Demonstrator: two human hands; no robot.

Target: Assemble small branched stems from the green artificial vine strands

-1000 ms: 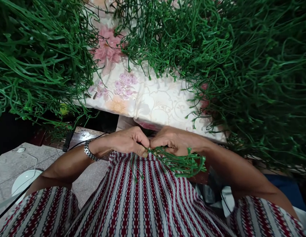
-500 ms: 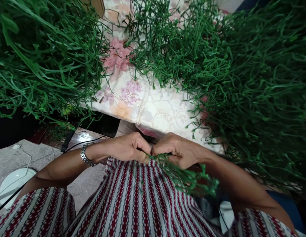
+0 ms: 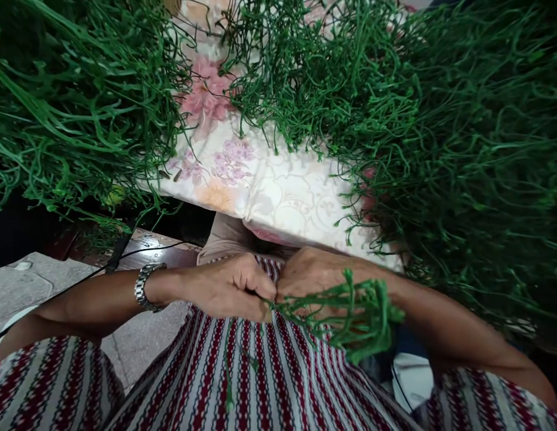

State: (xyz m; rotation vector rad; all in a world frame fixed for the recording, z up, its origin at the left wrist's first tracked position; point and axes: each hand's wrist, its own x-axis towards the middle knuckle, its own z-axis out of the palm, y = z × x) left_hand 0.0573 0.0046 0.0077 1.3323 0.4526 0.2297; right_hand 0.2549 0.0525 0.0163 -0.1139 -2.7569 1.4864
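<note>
My left hand (image 3: 231, 287) is closed, thumb against curled fingers, on the stem ends of a small bunch of green stems (image 3: 350, 317). The bunch fans out to the right, over the front of my right hand (image 3: 312, 275). That hand is closed beside the left one, fingers curled against the stem ends, its fingertips partly hidden by the greens. Both hands are almost touching in front of the striped shirt (image 3: 256, 383). A single thin stem (image 3: 228, 371) hangs below the left hand.
Large heaps of green stems lie at the left (image 3: 81, 114), the centre back (image 3: 323, 78) and the right (image 3: 485, 149) on a floral tablecloth (image 3: 291, 191). The table's front edge is just beyond my hands. Light floor (image 3: 144, 335) and a dark cable show at the lower left.
Both hands have moved slightly down, the left one also to the left. The bunch has swung up over my right hand, covering more of it. A thin stem now hangs more clearly below.
</note>
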